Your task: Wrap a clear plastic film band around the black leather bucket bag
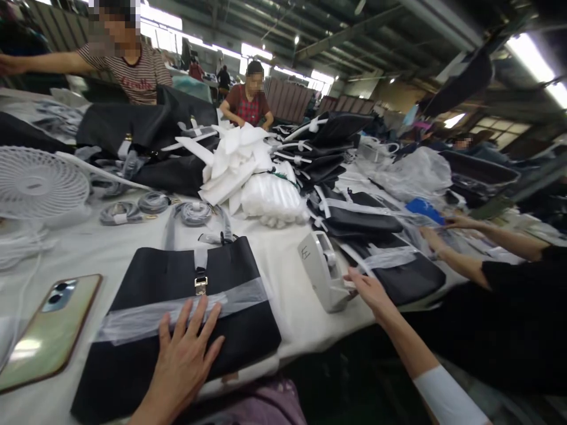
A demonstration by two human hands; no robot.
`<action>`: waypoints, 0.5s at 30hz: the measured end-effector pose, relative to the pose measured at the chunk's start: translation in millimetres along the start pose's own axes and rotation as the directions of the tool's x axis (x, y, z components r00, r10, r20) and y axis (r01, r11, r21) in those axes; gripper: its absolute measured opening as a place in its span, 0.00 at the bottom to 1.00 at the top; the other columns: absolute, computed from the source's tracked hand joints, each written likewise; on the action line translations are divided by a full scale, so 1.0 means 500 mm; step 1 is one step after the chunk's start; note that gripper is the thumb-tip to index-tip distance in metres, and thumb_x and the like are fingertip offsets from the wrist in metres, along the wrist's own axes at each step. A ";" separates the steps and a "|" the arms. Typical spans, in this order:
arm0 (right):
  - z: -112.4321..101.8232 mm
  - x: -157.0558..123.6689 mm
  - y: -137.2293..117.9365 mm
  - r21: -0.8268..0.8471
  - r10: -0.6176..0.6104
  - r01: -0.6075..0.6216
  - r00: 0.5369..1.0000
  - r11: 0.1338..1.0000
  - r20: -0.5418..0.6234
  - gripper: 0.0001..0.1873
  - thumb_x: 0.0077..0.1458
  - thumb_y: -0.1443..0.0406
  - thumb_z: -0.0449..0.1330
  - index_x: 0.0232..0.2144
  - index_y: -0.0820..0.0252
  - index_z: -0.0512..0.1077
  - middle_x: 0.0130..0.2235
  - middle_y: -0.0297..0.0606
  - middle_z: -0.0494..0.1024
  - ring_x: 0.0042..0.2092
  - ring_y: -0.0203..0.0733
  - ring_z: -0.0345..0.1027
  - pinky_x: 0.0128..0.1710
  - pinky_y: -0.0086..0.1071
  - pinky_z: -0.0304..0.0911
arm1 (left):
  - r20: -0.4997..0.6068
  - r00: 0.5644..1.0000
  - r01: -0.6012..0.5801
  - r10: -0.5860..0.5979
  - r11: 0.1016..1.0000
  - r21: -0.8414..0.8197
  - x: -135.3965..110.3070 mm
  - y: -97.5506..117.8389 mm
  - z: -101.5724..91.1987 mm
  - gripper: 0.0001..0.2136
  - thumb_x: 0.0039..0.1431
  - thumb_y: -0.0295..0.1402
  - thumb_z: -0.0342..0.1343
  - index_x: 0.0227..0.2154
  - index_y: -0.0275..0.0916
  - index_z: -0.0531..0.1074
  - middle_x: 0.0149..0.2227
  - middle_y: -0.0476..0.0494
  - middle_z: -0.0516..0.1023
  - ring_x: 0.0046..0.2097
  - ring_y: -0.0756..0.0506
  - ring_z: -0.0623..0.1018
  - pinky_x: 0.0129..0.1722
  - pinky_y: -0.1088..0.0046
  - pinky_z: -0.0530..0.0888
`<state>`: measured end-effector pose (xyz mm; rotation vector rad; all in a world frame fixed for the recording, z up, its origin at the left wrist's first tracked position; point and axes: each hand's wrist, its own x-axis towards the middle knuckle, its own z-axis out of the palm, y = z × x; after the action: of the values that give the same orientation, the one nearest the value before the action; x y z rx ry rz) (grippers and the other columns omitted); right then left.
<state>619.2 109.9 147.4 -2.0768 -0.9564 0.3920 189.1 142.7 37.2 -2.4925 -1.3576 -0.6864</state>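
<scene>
My left hand [188, 348] lies flat with spread fingers on a black handbag [239, 330]. A strip of translucent wrap [133, 316] crosses the bag's front, below a gold buckle [201, 285] on its strap. At the front end of a pale grey tape dispenser [316, 277], my right hand [372, 295] has its fingertips drawn together. Whatever sits between those fingertips is too small to make out. Above the bag lies a coiled, wrapped strap [195, 213].
A phone [53, 330] and a white fan [39, 183] are at the left. White paper pieces [239, 159] and a plastic-wrapped bundle [272, 198] lie mid-table. Black bags [358, 215] are stacked rightward, near a co-worker's hands [436, 239]. Two people [248, 103] [137, 68] work across the table.
</scene>
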 end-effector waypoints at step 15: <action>-0.032 -0.078 0.041 0.309 0.028 0.005 0.994 0.951 -0.102 0.22 0.30 0.47 0.69 0.19 0.59 0.80 0.43 0.48 0.79 0.48 0.56 0.69 0.48 0.43 0.63 | 0.022 0.999 0.027 -0.026 0.999 -0.019 0.002 0.008 -0.008 0.24 0.64 0.35 0.46 0.63 0.46 0.59 0.66 0.41 0.56 0.65 0.31 0.55 0.61 0.38 0.46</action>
<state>612.2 64.5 140.0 -1.8001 -0.7663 0.4058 191.6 139.4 41.3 -2.5087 -1.4002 -0.6834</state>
